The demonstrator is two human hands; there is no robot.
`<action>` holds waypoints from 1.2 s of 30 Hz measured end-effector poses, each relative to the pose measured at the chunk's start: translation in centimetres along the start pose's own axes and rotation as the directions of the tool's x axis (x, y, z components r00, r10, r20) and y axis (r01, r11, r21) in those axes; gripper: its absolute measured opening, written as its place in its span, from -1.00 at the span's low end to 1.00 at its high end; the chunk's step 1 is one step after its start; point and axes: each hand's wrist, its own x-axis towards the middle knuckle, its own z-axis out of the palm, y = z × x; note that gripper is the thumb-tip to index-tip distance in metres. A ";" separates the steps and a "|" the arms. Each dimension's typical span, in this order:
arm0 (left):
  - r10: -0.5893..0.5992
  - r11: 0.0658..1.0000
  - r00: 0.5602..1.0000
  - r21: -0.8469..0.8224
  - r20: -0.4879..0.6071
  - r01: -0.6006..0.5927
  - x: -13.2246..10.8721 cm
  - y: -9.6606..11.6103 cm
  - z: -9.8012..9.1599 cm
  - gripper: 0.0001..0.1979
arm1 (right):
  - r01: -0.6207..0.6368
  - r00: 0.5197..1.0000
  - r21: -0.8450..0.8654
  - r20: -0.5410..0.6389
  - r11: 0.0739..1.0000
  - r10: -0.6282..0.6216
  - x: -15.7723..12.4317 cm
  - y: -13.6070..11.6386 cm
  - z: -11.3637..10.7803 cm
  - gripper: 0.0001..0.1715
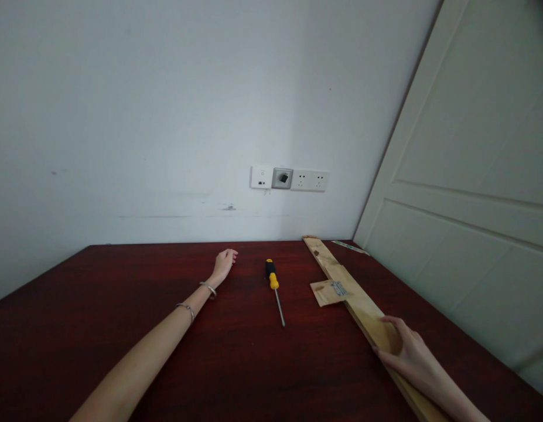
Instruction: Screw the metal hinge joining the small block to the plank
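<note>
My right hand [405, 351] spans a long wooden board [363, 310] at the right of the table, thumb on its near left edge and fingers on top. A small square piece of wood [326, 293] juts from the board's left side. A grey metal hinge-like plate [340, 288] lies across where they meet. In the middle lies a screwdriver [273, 282] with a black and yellow handle, its tip pointing toward me. To its left, my left hand [224, 264] rests on the tabletop with fingers curled in, and nothing shows in it. Two bracelets circle that arm.
The dark red wooden table [201, 363] meets a white wall behind. Wall sockets [310, 180] sit above its back edge. A thin printed strip [350, 247] lies at the back right corner. A white panelled door [473, 234] stands close along the right side.
</note>
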 end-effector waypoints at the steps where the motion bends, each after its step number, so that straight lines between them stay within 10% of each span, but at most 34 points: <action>1: 0.001 1.000 1.000 0.002 0.002 -0.001 0.0 0.0 0.0 -0.71 | 0.008 1.000 -0.003 -0.001 1.000 -0.008 0.0 0.1 0.0 -0.38; 13: -0.002 1.000 1.000 0.031 0.022 0.001 0.1 -0.2 0.0 -0.74 | 0.059 0.998 -0.060 -0.015 0.996 -0.060 0.1 1.0 0.0 -0.18; 17: -0.009 0.999 1.000 0.051 0.024 0.007 0.2 -0.2 0.1 -0.75 | 0.084 0.978 -0.057 -0.185 0.995 -0.093 1.7 -3.7 -2.6 -0.15; 20: -0.004 0.998 1.000 0.063 0.028 0.003 0.1 -0.2 0.1 -0.76 | 0.228 0.974 0.052 -0.029 0.972 -0.226 3.9 -10.1 -3.1 -0.40; 27: 0.005 0.994 0.999 0.107 0.042 -0.009 0.2 -0.3 0.1 -0.79 | 0.328 0.900 -0.048 0.321 0.943 -0.296 9.8 -21.1 4.9 -0.62; 36: 0.020 0.984 0.998 0.174 0.060 -0.030 0.5 -0.7 0.1 -0.80 | 0.267 0.867 -0.042 0.446 0.963 -0.221 11.9 -22.4 9.9 -0.56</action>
